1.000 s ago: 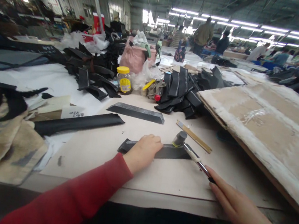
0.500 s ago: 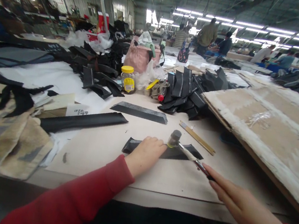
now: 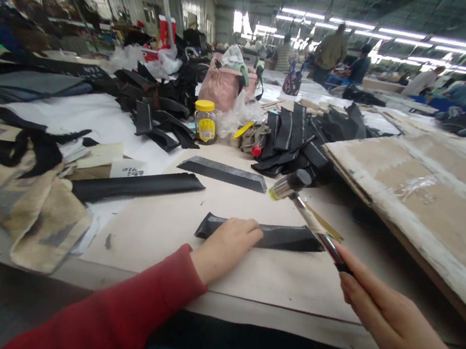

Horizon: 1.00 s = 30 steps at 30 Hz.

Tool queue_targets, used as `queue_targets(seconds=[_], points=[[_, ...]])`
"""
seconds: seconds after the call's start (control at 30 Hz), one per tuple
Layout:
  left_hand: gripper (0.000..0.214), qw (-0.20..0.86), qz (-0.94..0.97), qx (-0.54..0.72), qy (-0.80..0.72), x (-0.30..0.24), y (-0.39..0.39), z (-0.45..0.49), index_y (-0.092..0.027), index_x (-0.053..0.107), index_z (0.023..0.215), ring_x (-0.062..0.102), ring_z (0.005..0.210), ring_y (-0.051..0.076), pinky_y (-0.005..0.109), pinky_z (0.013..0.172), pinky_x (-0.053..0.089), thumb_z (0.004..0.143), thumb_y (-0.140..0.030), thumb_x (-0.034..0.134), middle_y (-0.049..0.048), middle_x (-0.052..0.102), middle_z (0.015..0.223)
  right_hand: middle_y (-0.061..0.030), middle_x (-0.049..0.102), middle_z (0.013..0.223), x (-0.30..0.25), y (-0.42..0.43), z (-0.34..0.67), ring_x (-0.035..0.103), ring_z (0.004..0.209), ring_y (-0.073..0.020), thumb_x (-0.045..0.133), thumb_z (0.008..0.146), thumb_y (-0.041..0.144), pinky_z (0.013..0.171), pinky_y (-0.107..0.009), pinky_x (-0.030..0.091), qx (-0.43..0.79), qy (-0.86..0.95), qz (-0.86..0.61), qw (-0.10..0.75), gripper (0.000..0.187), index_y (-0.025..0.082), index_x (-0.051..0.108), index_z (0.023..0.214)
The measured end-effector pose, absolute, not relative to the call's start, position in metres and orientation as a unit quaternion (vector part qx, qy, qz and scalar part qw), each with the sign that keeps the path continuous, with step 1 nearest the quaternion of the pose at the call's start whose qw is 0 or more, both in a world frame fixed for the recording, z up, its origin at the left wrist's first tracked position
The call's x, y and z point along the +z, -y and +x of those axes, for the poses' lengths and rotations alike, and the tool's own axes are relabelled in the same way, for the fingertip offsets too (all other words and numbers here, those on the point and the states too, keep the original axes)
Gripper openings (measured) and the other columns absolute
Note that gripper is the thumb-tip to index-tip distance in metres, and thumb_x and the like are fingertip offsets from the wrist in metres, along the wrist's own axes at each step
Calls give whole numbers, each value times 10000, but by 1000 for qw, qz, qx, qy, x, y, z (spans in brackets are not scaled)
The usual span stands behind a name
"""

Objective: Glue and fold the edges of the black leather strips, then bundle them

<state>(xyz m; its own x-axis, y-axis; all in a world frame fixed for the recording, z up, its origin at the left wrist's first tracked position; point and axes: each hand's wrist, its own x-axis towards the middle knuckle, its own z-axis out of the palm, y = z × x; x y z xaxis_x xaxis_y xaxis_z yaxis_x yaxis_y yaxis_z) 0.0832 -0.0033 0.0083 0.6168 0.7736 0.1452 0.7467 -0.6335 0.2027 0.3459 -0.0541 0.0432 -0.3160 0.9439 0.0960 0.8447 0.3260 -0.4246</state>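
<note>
A black strip of material point(image 3: 287, 237) lies across the pale board in front of me. Over its left half my left hand point(image 3: 230, 240) is closed, fingers curled down onto the strip and holding it against the board; the fingertips are partly hidden. The handle of a hammer point(image 3: 292, 184) is gripped in my right hand point(image 3: 366, 288). Its head, one end dark and the other yellowish, is raised above the strip and apart from it. Farther back lies a second flat black strip point(image 3: 224, 173). To the left is a folded black strip point(image 3: 140, 186).
A yellow ruler-like stick point(image 3: 324, 222) lies behind the hammer handle. Beyond are a yellow-lidded jar point(image 3: 204, 121), a pink bag point(image 3: 224, 83) and a pile of black pieces point(image 3: 295, 134). Large cardboard sheets point(image 3: 426, 184) rise at right. Beige cloth point(image 3: 45, 217) hangs at left. People stand far behind.
The hammer head has lifted off the black strip, up and to the right, with my right hand. My left hand stays on the strip. The whole view has shifted slightly.
</note>
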Motion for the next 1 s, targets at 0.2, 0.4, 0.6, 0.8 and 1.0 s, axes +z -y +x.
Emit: queue_targets(seconds=[0.2, 0.4, 0.6, 0.8, 1.0], points=[[141, 42, 867, 127, -480, 11, 3, 77, -193, 526, 970, 468, 947, 163, 313, 832, 384, 888, -144, 423, 28, 517, 1028, 0, 534, 1241, 20, 55, 341, 526, 1107, -219, 355, 898, 351, 930, -359, 455, 182, 807, -558, 75, 458, 271, 386, 1349], [174, 19, 846, 113, -521, 9, 2, 61, -185, 528, 1039, 471, 922, 184, 325, 826, 384, 888, -206, 444, 40, 535, 985, 0, 504, 1271, 17, 53, 342, 504, 1132, -210, 327, 905, 351, 946, -351, 440, 175, 810, -555, 74, 473, 252, 356, 1367], [246, -25, 867, 61, -495, 10, 11, 63, -164, 504, 1095, 460, 942, 196, 344, 846, 377, 888, -104, 386, 54, 536, 991, 13, 484, 1291, 35, 50, 342, 483, 1147, -209, 349, 895, 380, 950, -335, 424, 176, 817, -539, 106, 469, 273, 382, 1351], [210, -13, 852, 75, -518, 7, 15, 65, -167, 497, 1062, 458, 916, 190, 337, 839, 385, 905, -129, 363, 46, 517, 973, 12, 464, 1311, 35, 53, 332, 479, 1153, -206, 317, 904, 374, 961, -334, 408, 145, 819, -538, 134, 484, 274, 333, 1377], [139, -23, 862, 66, -502, 9, 16, 64, -154, 526, 950, 478, 825, 197, 349, 791, 405, 890, -134, 402, 42, 529, 888, -7, 539, 1244, 42, 39, 330, 532, 1104, -212, 311, 902, 390, 923, -349, 451, 186, 840, -506, 62, 464, 265, 404, 1340]])
